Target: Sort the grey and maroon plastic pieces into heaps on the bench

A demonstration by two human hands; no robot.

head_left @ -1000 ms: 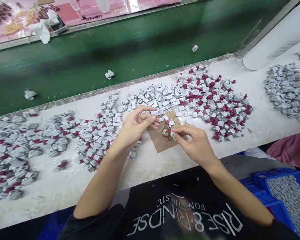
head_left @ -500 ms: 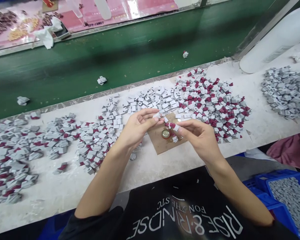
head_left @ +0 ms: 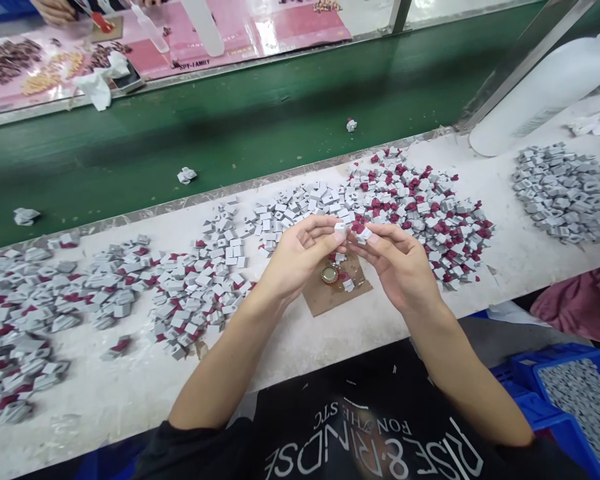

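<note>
Between thumb and fingers, my left hand [head_left: 307,257] pinches a small white block [head_left: 340,231]. My right hand [head_left: 397,263] grips a white and dark red piece [head_left: 361,231] just beside it; the two pieces are close, and whether they touch is unclear. Below the hands lies a brown cardboard square [head_left: 317,300] with a bottle cap [head_left: 330,273] and a few small parts on it. Behind the hands are loose white blocks [head_left: 280,213] and a heap of white and dark red pieces [head_left: 430,213].
More pieces [head_left: 95,283] cover the left of the table. Grey blocks [head_left: 563,193] and a white bottle [head_left: 535,93] stand at right. A green belt [head_left: 260,127] carries scattered pieces. Another person's hand [head_left: 55,12] shows at upper left. Blue crates [head_left: 563,413] sit lower right.
My hands have come closer together, and the two held pieces are now side by side above the cardboard. Pieces on the green belt have shifted left. Another person's hands have come into view.
</note>
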